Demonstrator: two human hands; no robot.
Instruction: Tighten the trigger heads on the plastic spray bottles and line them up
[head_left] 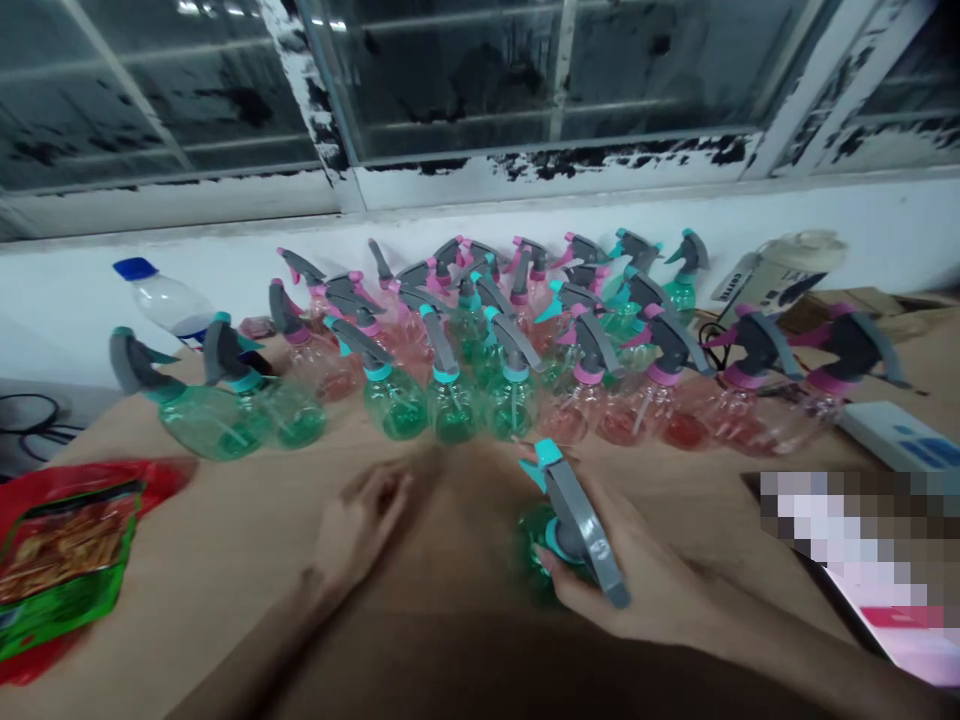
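Note:
My right hand (637, 585) is wrapped round a green spray bottle (536, 545) with a grey trigger head and teal nozzle (577, 520), held just above the wooden table (225, 560). My left hand (356, 530) rests on the table to the left of it, fingers loosely curled and blurred, holding nothing that I can see. Just beyond both hands stand several green spray bottles (405, 400) and pink spray bottles (660, 410) in rows.
A red and green snack bag (60, 560) lies at the left edge. A white bottle with a blue cap (165, 295) lies behind the rows. A white box (896, 435) and a blurred-out patch sit at the right. A window wall runs behind.

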